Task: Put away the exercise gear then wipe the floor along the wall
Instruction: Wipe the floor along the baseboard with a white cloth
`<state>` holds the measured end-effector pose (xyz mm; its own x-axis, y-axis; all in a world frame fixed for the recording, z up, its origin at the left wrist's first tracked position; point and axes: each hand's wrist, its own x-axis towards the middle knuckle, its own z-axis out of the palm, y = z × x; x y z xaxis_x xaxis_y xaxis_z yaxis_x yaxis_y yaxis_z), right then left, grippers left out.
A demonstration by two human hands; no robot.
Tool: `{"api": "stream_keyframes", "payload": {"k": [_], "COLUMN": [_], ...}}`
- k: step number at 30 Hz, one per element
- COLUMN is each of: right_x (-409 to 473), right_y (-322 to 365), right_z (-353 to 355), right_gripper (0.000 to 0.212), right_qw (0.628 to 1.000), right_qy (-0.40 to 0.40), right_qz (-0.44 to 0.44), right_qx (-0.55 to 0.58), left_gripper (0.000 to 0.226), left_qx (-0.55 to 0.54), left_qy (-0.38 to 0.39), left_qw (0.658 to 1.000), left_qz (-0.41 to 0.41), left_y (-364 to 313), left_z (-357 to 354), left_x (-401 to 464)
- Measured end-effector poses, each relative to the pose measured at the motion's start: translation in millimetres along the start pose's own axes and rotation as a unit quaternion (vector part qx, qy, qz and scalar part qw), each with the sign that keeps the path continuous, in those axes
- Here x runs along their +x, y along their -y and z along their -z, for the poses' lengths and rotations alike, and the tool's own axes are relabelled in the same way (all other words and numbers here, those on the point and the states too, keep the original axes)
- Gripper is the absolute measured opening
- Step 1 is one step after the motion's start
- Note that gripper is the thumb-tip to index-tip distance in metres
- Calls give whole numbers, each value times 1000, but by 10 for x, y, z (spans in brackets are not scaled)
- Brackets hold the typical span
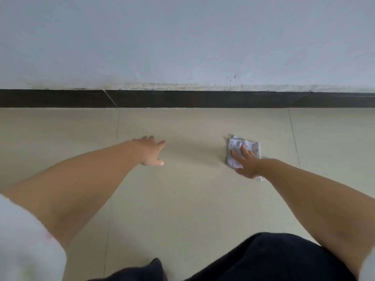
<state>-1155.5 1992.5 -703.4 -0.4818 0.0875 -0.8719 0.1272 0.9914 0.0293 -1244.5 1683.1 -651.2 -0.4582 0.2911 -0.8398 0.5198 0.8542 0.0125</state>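
Beige tiled floor [182, 199], crumpled white cloth [236, 146] on it.

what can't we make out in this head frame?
- Exercise gear: none in the head view, so stowing can't be confirmed.
- Cloth: near part hidden under the right hand.
- Left hand: palm faces down; contact with the floor unclear.
- Wall and baseboard: cut off by both side edges.
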Motion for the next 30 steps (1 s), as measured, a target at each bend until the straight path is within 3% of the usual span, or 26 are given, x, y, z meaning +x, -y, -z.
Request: {"api": "stream_keyframes", "payload": {"k": [2,4,9,16,19,22,27,30], "right_x": [23,43,-89,-146,-121,-146,-323,-260], "right_y": [-18,-33,43,180,165,27,-36,-157], "right_z": [27,2,-29,120,36,-215,-730,-789], "right_gripper": [74,74,71,76,74,66,67,65], "right_qw": [999,998,997,998,998,988,984,973], "right_qy": [29,40,-3,45,-5,-57,-118,-142], "right_qz": [-5,0,3,-40,-29,24,125,170], "right_qx": [-27,-49,-82,-23,-53,-138,-46,-60], "left_gripper": [91,107,131,137,138,139,126,109], "left_qx": [-18,-67,-62,-8,6,19,47,28], "left_qy": [-43,-37,-59,-25,-27,-35,-9,30], "left_qw": [999,997,996,999,998,998,998,998], "left_qz": [-16,-25,26,40,57,58,51,51], "left_y": [-174,-408,-687,-762,-780,-764,-749,-761], "left_z": [-53,-284,-702,-539,-527,-527,-422,-190], "left_x": [235,385,553,578,621,604,535,454]}}
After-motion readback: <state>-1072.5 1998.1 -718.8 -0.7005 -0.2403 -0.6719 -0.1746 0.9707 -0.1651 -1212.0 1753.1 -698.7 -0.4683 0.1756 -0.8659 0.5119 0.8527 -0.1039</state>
